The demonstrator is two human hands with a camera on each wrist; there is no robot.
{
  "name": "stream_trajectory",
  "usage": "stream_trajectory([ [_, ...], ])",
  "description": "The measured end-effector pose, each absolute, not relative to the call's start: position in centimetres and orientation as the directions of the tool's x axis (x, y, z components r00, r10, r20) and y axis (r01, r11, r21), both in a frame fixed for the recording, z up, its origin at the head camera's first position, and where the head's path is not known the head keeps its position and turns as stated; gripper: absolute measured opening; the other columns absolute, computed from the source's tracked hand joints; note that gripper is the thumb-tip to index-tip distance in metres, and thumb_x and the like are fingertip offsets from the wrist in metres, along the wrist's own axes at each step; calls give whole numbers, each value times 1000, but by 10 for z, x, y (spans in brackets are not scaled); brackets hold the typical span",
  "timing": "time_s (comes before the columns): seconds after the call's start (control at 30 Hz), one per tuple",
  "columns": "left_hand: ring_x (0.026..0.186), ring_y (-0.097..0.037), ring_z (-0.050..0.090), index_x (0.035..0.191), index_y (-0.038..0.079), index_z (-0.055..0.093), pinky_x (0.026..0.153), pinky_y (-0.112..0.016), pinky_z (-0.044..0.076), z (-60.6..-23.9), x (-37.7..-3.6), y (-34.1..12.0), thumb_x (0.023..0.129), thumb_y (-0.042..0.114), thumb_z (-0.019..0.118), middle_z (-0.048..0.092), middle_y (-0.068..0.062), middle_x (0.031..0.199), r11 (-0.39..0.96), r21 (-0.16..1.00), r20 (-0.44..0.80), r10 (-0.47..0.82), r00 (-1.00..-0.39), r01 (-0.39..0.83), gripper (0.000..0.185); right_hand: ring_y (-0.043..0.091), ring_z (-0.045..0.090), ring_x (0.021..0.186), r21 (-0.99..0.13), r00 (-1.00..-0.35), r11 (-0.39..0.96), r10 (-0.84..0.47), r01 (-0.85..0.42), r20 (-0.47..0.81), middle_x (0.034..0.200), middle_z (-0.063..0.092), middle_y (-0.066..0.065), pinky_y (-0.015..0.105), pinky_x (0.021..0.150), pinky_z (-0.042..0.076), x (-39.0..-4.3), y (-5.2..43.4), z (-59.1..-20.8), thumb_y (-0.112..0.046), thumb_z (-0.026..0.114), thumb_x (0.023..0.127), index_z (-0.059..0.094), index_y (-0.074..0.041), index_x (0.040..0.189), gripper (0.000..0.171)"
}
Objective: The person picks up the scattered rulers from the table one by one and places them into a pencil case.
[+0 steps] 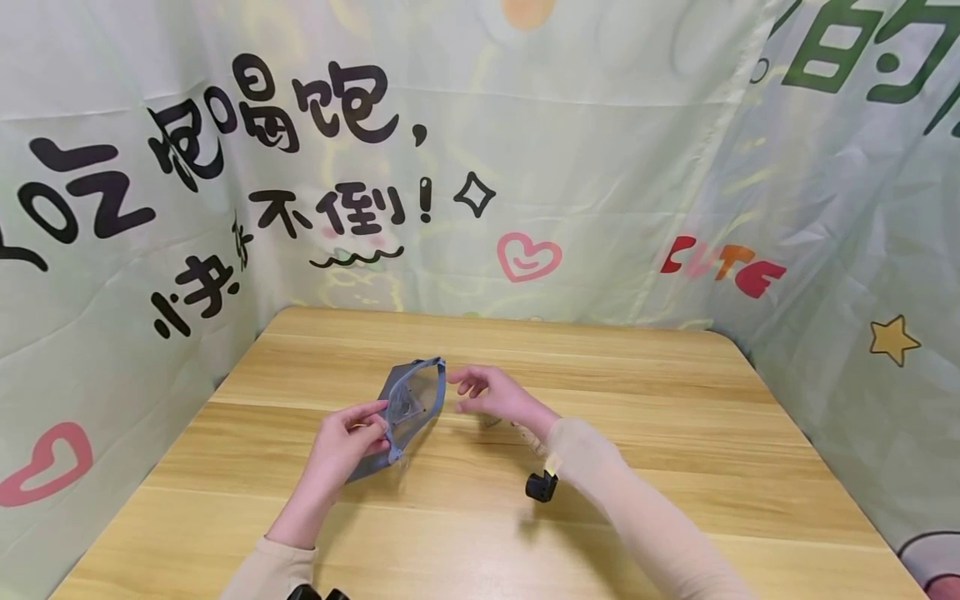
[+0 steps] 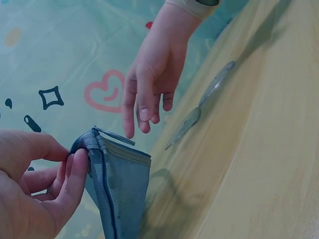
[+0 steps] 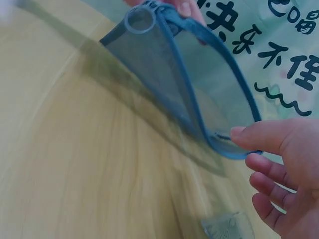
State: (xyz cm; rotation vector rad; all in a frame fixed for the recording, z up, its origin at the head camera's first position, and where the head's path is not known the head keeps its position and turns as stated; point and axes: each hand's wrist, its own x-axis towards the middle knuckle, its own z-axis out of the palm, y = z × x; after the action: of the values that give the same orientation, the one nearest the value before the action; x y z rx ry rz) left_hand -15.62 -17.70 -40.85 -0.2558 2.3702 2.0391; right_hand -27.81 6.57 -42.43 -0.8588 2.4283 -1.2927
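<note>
My left hand [image 1: 341, 442] pinches the rim of a blue zip pouch [image 2: 124, 189] between thumb and fingers. The pouch's mouth gapes, and a clear triangular piece [image 1: 405, 404] shows inside it in the head view. A round ring [image 3: 140, 20] hangs at the end of the zip nearest the left hand. My right hand [image 1: 495, 393] hovers by the far end of the mouth, fingers loosely bent with nothing between them. Whether its fingertips touch the rim I cannot tell. Below it on the table lies a clear flat piece [image 3: 229, 226] with fine lines.
A wooden table [image 1: 465, 533] carries everything. In the left wrist view two thin see-through pieces, one nearer [image 2: 184, 127] and one farther [image 2: 218, 82], lie below the right hand. Printed cloth [image 1: 450, 150] hangs round the table's back and sides.
</note>
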Motion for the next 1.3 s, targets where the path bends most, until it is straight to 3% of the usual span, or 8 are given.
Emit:
stream_trajectory([
  [0.3, 76, -10, 61, 134, -4, 57, 71, -18, 60, -409, -156, -177, 93, 2, 61, 56, -1, 89, 141, 981, -119, -118, -986, -136, 42, 22, 61, 99, -768, -793, 479, -606, -425, 62, 112, 65, 16, 27, 83, 54, -280, 78, -435, -10, 74, 86, 60, -3, 129, 46],
  [0.63, 77, -11, 61, 134, -5, 57, 71, -18, 60, -409, -156, -176, 93, 1, 60, 56, -1, 89, 138, 981, -120, -114, -986, -135, 41, 29, 57, 113, -699, -788, 538, -612, -472, 62, 127, 62, 13, 46, 98, 52, -288, 90, -445, -17, 77, 85, 57, -8, 134, 55],
  [1.0, 76, -9, 61, 133, -5, 57, 72, -18, 60, -409, -157, -176, 93, 0, 60, 55, -1, 89, 136, 982, -115, -116, -986, -131, 41, 28, 51, 122, -677, -806, 592, -592, -438, 5, 139, 55, 6, 48, 103, 48, -294, 98, -447, -23, 79, 84, 53, -14, 140, 62],
  [1.3, 76, -10, 60, 133, -5, 58, 71, -17, 60, -410, -157, -177, 93, 0, 60, 56, -1, 88, 141, 981, -116, -119, -986, -132, 41, 33, 37, 138, -644, -788, 609, -615, -463, -16, 145, 49, 9, 57, 115, 35, -305, 105, -449, -30, 82, 80, 47, -16, 146, 75],
])
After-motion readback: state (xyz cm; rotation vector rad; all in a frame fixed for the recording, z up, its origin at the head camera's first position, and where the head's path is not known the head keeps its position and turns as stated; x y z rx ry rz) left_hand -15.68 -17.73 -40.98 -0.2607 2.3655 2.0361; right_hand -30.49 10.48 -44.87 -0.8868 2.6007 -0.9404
